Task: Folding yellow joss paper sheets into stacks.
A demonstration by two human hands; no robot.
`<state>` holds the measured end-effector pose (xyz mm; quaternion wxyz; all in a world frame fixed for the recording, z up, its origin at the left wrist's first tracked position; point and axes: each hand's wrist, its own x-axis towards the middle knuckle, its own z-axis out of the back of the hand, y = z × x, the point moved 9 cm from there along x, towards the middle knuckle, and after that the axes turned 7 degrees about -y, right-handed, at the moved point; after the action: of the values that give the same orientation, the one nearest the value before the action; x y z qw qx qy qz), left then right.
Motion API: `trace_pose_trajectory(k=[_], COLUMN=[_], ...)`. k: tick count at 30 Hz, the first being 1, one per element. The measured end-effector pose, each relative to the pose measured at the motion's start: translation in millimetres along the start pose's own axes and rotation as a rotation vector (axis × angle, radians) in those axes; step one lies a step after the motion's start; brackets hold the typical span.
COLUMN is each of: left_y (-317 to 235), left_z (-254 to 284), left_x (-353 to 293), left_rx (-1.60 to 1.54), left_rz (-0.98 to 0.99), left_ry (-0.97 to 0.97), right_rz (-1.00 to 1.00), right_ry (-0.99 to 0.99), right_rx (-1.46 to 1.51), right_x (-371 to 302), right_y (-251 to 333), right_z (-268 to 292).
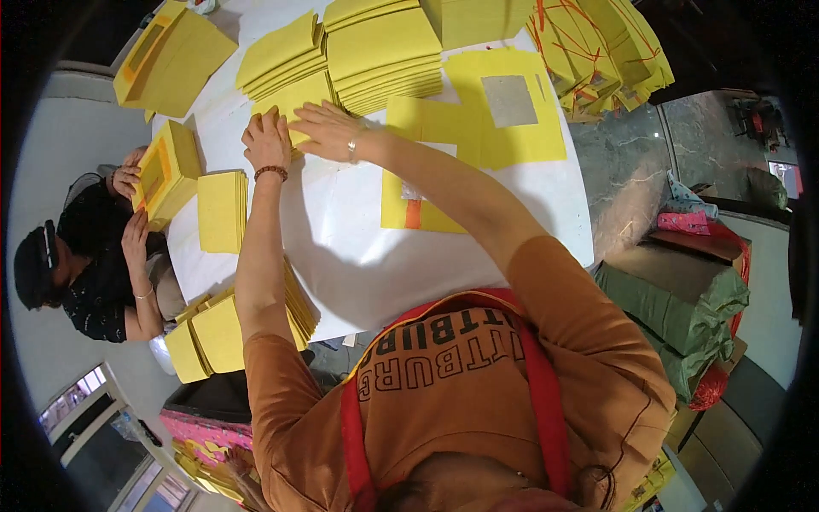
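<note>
Both my hands rest on a stack of flat yellow folded pieces (299, 94) that look like unopened bags, on the far side of the white table (341, 264). My left hand (267, 138), with a beaded bracelet at the wrist, lies along the stack's near left edge, its fingers slightly bent and apart. Beside it, my right hand (328, 130) is stretched flat over the stack's near right part, fingers spread. Neither hand grips anything. Just right of my right forearm lies a flat yellow sheet (426, 115), partly hidden by that arm.
Taller yellow stacks (384, 55) stand behind my hands. A yellow panel with a grey window (546, 128) lies right; yellow bags with orange cords (597, 51) are beyond. At left, another person's hands (132, 175) hold a yellow box-shaped bag (175, 166). Green-wrapped bundles (674, 307) stand off the table's right side.
</note>
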<state>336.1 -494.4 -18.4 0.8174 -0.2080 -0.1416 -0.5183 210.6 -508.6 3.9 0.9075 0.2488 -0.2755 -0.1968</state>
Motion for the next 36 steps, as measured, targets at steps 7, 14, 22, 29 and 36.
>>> trace_pose_trajectory(k=[7, 14, 22, 29, 36], left_y=[5.0, -17.4, -144.6, -141.1, -136.5], left_z=[24.4, 68.0, 38.9, -45.1, -13.0], left_x=[18.4, 24.6, -91.7, -112.0, -142.0], left_rx=[0.095, -0.004, -0.581, -0.868, -1.443], left_rz=[0.034, -0.015, -0.154, 0.369, 0.458], left_ry=[0.147, -0.115, 0.036, 0.549, 0.504], right_rz=[-0.233, -0.672, -1.011, -0.937, -0.915], right_ry=[-0.299, -0.483, -0.547, -0.506, -0.517], right_rx=[0.219, 0.177, 0.643, 0.448, 0.576], right_x=[-174.0, -286.8, -297.9, -288.9, -287.3], right_y=[18.3, -34.0, -68.9, -75.2, -69.0], right_z=[82.0, 117.8, 86.9, 94.7, 94.2])
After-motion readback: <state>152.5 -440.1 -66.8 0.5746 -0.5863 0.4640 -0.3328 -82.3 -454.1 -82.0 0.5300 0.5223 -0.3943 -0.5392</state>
